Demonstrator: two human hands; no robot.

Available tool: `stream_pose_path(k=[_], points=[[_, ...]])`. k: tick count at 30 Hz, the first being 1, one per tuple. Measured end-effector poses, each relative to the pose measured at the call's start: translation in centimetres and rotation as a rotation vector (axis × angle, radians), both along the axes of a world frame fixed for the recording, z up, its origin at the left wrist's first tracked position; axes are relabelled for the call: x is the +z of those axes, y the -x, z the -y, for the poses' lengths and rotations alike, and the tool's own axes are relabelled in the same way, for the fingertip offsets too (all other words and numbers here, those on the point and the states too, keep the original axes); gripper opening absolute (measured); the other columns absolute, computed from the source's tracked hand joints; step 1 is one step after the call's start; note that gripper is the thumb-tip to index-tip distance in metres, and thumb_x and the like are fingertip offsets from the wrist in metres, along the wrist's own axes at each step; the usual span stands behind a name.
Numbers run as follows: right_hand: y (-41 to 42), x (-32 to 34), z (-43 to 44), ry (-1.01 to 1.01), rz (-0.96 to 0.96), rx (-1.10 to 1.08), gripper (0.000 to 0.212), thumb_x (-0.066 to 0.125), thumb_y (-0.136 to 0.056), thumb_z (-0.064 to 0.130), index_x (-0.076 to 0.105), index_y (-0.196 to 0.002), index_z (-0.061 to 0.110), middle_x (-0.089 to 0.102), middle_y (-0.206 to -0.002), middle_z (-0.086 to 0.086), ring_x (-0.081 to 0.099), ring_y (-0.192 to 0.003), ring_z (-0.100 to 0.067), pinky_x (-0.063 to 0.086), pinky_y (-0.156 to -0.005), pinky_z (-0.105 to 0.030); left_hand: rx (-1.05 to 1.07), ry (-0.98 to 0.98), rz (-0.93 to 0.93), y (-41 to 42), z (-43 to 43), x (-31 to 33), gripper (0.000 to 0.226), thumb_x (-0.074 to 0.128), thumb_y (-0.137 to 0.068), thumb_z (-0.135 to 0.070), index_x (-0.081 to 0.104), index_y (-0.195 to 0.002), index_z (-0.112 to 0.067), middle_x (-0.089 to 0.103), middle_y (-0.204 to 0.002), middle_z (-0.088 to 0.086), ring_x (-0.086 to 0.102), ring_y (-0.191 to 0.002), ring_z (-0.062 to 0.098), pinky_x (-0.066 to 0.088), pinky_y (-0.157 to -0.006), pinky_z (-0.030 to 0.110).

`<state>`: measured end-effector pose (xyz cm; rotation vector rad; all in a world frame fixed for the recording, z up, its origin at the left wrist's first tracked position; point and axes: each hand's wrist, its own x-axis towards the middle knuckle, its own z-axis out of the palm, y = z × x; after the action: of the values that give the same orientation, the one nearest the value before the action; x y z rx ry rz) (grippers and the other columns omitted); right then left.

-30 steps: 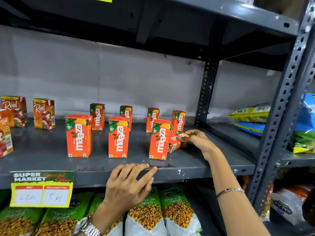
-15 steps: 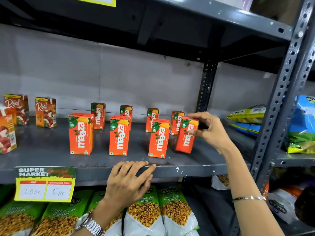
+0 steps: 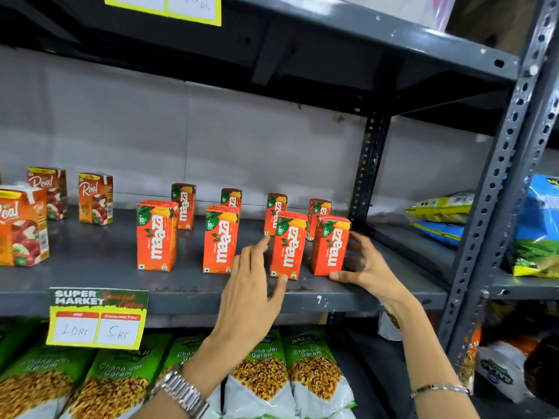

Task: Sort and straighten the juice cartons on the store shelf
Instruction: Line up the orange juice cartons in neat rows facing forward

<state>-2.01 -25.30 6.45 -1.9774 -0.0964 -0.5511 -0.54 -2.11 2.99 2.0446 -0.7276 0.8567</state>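
Observation:
On the grey metal shelf [image 3: 90, 275], orange Maaza cartons stand in two rows. The front row has several cartons: far left [image 3: 157, 235], second [image 3: 220, 238], third [image 3: 289, 244] and rightmost [image 3: 329, 246]. The back-row cartons [image 3: 184, 205] stand behind them. My right hand [image 3: 367, 264] cups the rightmost front carton, thumb at its lower front corner and fingers along its right side. My left hand [image 3: 254, 285] is lifted with fingers spread just left of the third carton, thumb near its base. Three Real cartons [image 3: 95, 198] stand at the far left.
A yellow price tag [image 3: 96, 317] hangs on the shelf's front lip. Green snack bags [image 3: 263, 373] fill the shelf below. A perforated rear post [image 3: 367, 167] and front post [image 3: 496, 182] bound the bay on the right, with yellow and blue bags [image 3: 441, 207] beyond.
My right hand picked up a fallen Maaza carton and stood it upright at the right end of the front row. My left hand rose from the shelf edge to the third carton.

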Motion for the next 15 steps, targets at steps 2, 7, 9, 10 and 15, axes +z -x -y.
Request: stream_pose_path(k=[2, 7, 9, 10, 15], points=[[-0.4, -0.1, 0.1, 0.027, -0.064, -0.021, 0.09, 0.085, -0.056, 0.015, 0.033, -0.13, 0.023, 0.052, -0.125, -0.003, 0.054, -0.112, -0.018, 0.044, -0.093, -0.034, -0.03, -0.031, -0.213, -0.5, 1.0, 1.4, 0.084, 0.06, -0.087, -0.034, 0.004, -0.147, -0.014, 0.026, -0.149, 0.003, 0.026, -0.136, 0.017, 0.029, -0.107, 0.029], [-1.0, -0.2, 0.2, 0.139, -0.125, -0.034, 0.061, 0.077, -0.069, 0.024, 0.043, -0.118, 0.024, 0.062, -0.115, -0.001, 0.059, -0.106, -0.015, 0.046, -0.096, -0.038, -0.159, -0.155, -0.517, -3.2, 2.0, 3.4, 0.074, 0.064, -0.085, -0.033, 0.018, -0.139, -0.011, 0.041, -0.141, 0.011, 0.044, -0.126, 0.026, 0.037, -0.105, 0.041], [-0.8, 0.0, 0.3, 0.105, -0.141, -0.007, 0.055, 0.075, -0.072, 0.019, 0.044, -0.117, 0.023, 0.063, -0.114, -0.001, 0.06, -0.103, -0.011, 0.047, -0.089, -0.029, -0.174, -0.167, -0.529, -3.6, 1.9, 3.7, 0.07, 0.065, -0.084, -0.033, 0.023, -0.137, -0.012, 0.045, -0.138, 0.01, 0.046, -0.124, 0.026, 0.038, -0.103, 0.041], [-0.6, 0.3, 0.5, 0.086, -0.151, 0.007, 0.053, 0.074, -0.073, 0.016, 0.044, -0.117, 0.023, 0.063, -0.113, 0.0, 0.06, -0.102, -0.01, 0.046, -0.085, -0.024, -0.171, -0.165, -0.519, -3.6, 1.9, 3.7, 0.07, 0.066, -0.084, -0.033, 0.024, -0.137, -0.012, 0.045, -0.138, 0.01, 0.046, -0.124, 0.026, 0.037, -0.103, 0.04], [-0.3, 0.4, 1.2, 0.062, -0.143, -0.016, 0.052, 0.072, -0.074, 0.01, 0.044, -0.117, 0.022, 0.062, -0.114, -0.003, 0.059, -0.101, -0.01, 0.045, -0.084, -0.024, -0.162, -0.137, -0.5, -3.7, 1.7, 3.5, 0.071, 0.066, -0.083, -0.033, 0.025, -0.137, -0.013, 0.047, -0.138, 0.009, 0.046, -0.124, 0.026, 0.037, -0.102, 0.04]])
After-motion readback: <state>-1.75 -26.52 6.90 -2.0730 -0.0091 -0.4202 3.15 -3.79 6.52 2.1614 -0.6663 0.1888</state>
